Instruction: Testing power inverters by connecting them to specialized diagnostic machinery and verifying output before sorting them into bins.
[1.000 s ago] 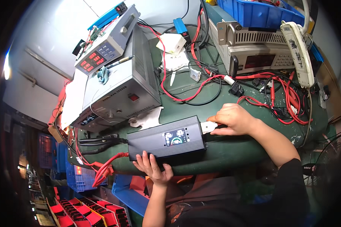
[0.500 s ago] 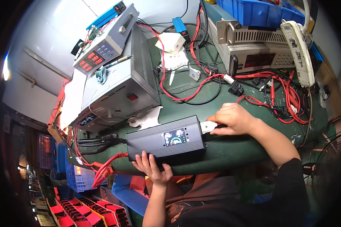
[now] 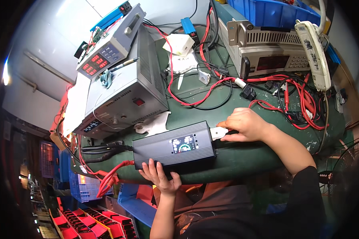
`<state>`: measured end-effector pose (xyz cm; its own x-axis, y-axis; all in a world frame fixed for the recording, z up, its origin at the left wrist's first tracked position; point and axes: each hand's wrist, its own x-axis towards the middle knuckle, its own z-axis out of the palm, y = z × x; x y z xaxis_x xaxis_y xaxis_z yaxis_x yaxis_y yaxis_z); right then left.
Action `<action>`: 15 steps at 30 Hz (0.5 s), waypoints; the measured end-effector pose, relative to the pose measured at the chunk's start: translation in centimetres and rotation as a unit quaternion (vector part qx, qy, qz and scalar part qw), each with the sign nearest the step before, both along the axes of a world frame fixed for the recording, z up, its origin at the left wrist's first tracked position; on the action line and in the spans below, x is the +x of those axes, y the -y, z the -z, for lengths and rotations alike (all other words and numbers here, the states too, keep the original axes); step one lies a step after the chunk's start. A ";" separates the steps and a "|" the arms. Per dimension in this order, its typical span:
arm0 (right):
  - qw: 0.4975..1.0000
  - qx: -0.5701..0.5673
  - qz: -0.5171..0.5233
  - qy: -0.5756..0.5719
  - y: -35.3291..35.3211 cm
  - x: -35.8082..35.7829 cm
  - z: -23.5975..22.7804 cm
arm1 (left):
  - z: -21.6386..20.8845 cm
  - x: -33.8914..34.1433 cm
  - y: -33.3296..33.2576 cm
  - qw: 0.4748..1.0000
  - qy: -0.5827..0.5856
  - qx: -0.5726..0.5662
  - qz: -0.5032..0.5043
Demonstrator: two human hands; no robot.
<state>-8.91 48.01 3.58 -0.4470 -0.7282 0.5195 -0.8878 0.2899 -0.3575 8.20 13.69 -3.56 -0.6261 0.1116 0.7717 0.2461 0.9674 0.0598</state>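
Observation:
A black finned power inverter (image 3: 155,151) with a small lit display (image 3: 182,143) lies on the green bench mat. My left hand (image 3: 160,178) rests on its near left edge, fingers stretched out and apart, thumb off to the right. At the inverter's right end, a white plug (image 3: 218,133) sits against the end face. My right hand (image 3: 245,125) grips that plug, fingers closed around its outer part; how deep it is seated cannot be seen. Thick black cables (image 3: 107,148) and red cables (image 3: 115,173) run to the inverter's left end.
A grey power supply (image 3: 125,95) carries a meter with red digits (image 3: 95,65) at the back left. Tangled red and black leads (image 3: 303,95) lie at the right, near a white power strip (image 3: 314,55). Below the bench are blue bins (image 3: 137,205) and red-and-black parts (image 3: 79,223).
The red digits on the meter have changed. Both hands, the inverter and the plug stay practically where they were.

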 end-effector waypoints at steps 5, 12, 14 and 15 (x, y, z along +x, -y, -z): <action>1.000 0.001 0.000 0.011 0.0 0.0 -0.1 | 0.3 0.0 -0.1 1.000 -0.007 0.016 -0.011; 1.000 -0.004 -0.004 0.004 0.0 0.0 0.1 | 0.0 0.0 0.0 1.000 -0.004 0.001 0.000; 1.000 -0.006 -0.005 0.005 0.0 0.0 0.1 | -0.1 0.0 -0.1 1.000 -0.003 0.002 -0.001; 1.000 -0.005 -0.004 0.005 0.0 0.0 0.2 | -0.1 0.0 -0.1 1.000 -0.003 0.002 -0.001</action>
